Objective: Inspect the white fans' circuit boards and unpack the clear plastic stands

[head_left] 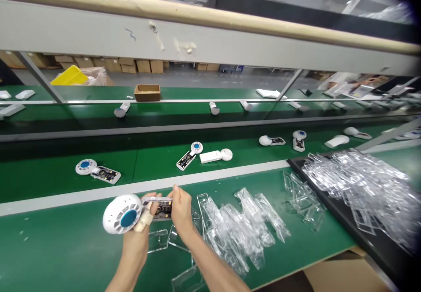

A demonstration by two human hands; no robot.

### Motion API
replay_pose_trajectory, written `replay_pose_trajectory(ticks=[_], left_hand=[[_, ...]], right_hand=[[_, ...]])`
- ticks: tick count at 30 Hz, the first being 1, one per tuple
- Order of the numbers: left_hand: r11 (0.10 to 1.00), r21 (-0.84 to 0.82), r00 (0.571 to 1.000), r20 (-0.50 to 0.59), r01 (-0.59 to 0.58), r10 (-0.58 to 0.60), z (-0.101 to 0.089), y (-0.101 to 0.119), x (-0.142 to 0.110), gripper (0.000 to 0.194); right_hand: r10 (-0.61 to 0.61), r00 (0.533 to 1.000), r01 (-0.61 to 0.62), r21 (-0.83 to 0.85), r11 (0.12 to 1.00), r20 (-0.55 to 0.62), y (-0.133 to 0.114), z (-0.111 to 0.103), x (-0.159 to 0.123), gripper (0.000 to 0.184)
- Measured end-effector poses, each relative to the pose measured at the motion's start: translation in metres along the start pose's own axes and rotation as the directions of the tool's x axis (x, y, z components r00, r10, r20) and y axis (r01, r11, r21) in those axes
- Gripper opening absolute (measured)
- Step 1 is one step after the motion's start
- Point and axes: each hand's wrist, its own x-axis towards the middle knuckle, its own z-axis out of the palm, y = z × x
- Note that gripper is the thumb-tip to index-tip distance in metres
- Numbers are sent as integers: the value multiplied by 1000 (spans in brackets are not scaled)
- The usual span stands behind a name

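Note:
A white handheld fan [122, 214] with a blue centre is held over the green bench, its handle showing a dark circuit board [163, 209]. My left hand [142, 224] is closed around the handle near the fan head, with beige tape wrapped on a finger. At the handle's far end, my right hand [182, 211] grips the edge with thumb and fingers. A clear edge runs along the handle, but I cannot tell whether it is a separate cover. Loose clear plastic covers [158, 240] lie beneath my hands, and a pile of them [235, 226] spreads to the right.
Several fans lie on the green conveyor [148, 165] ahead, including one fan [98, 171] with its board exposed. A black tray [332, 195] heaped with clear covers stands at the right. An upper belt carries more fans, and a small cardboard box [147, 93] sits behind it.

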Motion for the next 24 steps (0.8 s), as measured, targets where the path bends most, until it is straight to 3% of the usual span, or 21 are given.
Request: replay_pose_trajectory(ticks=[2, 5, 7, 9, 11, 14, 15, 16, 17, 19, 21, 22, 24], left_hand=[[998, 27, 998, 9, 58, -59, 1, -5, 25, 48], [971, 153, 978, 69, 184, -197, 1, -9, 86, 50], [952, 232, 977, 34, 199, -212, 0, -7, 132, 49], [930, 311, 980, -36, 196, -194, -4, 0, 172, 47], [894, 413, 983, -123, 173, -134, -9, 9, 200, 51], [805, 588, 966, -243, 76, 86, -9, 20, 219, 76], [762, 648, 960, -224, 19, 167, -4, 21, 221, 80], [713, 699, 961, -162, -50, 226, 4, 21, 222, 79], [666, 736, 966, -66, -123, 251, 15, 18, 222, 74], [595, 766, 967, 145, -243, 208, 43, 6, 224, 63], [573, 772, 958, 269, -274, 95, 76, -10, 228, 62], [571, 777, 954, 299, -265, 37, 91, -17, 230, 64], [565, 788, 938, 339, -243, -69, 117, -30, 236, 68]], right_hand=[[-32, 996, 40, -94, 995, 88, 7, 0, 11, 54], [-112, 970, 147, -155, 977, 214, 25, -13, 29, 43], [-191, 930, 259, -194, 946, 314, 41, -32, 36, 31], [-262, 859, 379, -202, 903, 439, 57, -54, 36, 28], [-349, 714, 544, -166, 823, 607, 72, -73, 33, 37], [-463, 353, 836, -52, 546, 813, 88, -87, 31, 46], [-476, 245, 898, -12, 441, 845, 91, -87, 32, 46], [-485, 168, 934, 18, 356, 858, 93, -87, 35, 46], [-498, 122, 953, 40, 302, 859, 94, -85, 39, 45], [-530, 61, 974, 65, 216, 846, 94, -81, 48, 39], [-553, 42, 985, 57, 160, 832, 93, -78, 56, 34], [-556, 56, 987, 39, 157, 829, 94, -77, 59, 34], [-537, 127, 978, -16, 207, 834, 96, -76, 60, 36]])
